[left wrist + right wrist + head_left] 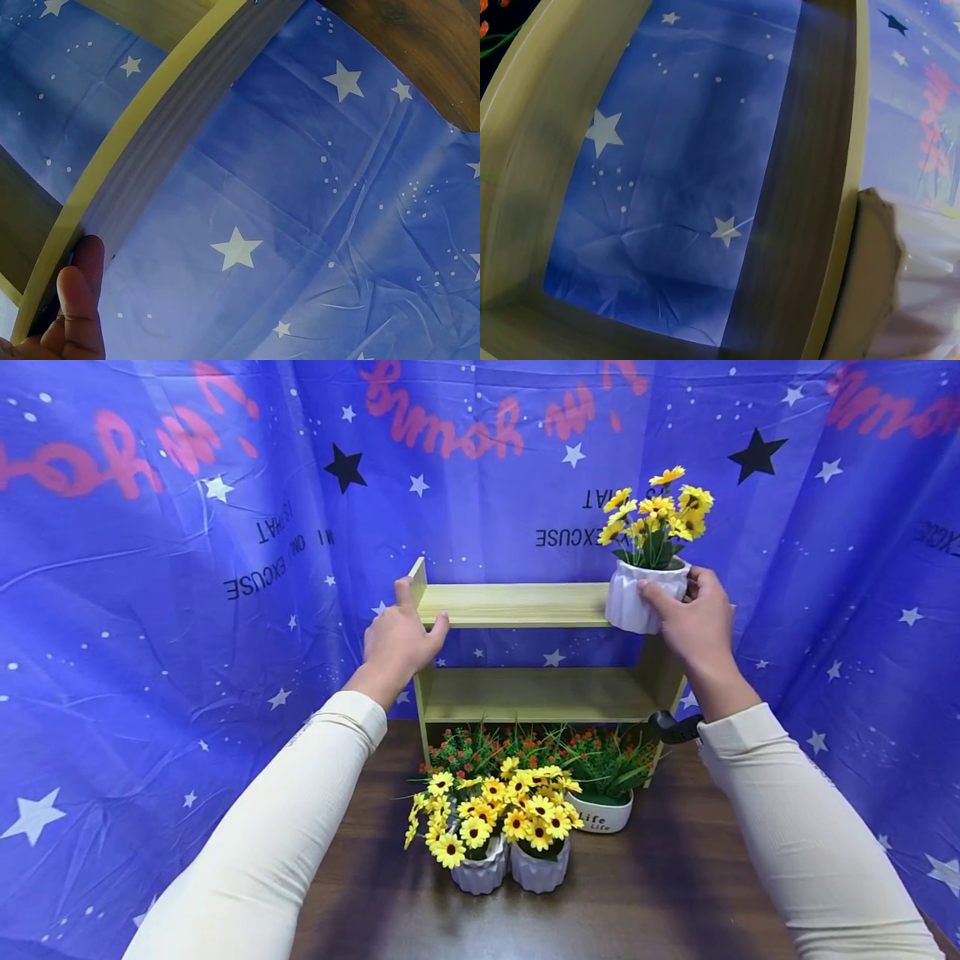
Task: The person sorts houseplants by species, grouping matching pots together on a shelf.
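Observation:
My right hand (701,622) grips a white ribbed pot (633,597) of yellow artificial flowers (656,510), thumb in front and fingers round its side. The pot is at the right end of the wooden shelf's top board (517,603); its pale base (866,274) shows beside the board's edge in the right wrist view. Whether it bears on the board cannot be told. My left hand (401,639) holds the shelf's upper left corner, thumb by the top board's front edge. In the left wrist view its fingers (82,304) lie against the outer face of the side panel (161,112).
Two white pots (540,868) of yellow daisies stand on the brown table (660,893) before the shelf. Behind them are red-flowered plants (480,747), one in a white oval planter (600,814). A blue star-patterned curtain (480,518) surrounds the table. The middle board (536,693) lies below the top one.

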Available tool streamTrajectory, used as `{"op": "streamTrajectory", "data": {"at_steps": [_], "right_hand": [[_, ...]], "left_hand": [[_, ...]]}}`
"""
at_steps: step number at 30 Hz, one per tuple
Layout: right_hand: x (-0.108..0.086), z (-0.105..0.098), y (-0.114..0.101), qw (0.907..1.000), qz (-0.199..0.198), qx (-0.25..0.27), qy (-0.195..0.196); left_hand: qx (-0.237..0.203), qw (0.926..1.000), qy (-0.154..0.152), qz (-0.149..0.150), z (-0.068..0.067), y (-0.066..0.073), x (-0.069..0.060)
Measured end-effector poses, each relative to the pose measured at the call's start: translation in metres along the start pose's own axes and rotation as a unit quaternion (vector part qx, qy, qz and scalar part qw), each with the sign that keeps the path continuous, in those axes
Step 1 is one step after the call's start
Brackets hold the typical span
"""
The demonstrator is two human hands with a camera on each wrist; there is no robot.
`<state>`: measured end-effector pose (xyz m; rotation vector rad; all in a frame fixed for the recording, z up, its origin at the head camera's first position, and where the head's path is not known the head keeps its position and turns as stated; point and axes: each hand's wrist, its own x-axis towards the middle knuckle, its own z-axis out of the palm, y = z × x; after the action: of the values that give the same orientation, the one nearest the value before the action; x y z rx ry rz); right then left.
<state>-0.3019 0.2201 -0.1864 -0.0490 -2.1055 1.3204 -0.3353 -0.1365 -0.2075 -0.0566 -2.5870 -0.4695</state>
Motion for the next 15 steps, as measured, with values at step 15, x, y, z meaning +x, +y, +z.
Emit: {"op": "streamTrajectory", "data": {"at_steps": [15], "right_hand": [[0.023, 0.003, 0.004, 0.9979, 0.008, -0.060, -0.023]], "left_hand": [[0.003, 1.0000, -0.001, -0.001, 0.000, 0.002, 0.000]]}}
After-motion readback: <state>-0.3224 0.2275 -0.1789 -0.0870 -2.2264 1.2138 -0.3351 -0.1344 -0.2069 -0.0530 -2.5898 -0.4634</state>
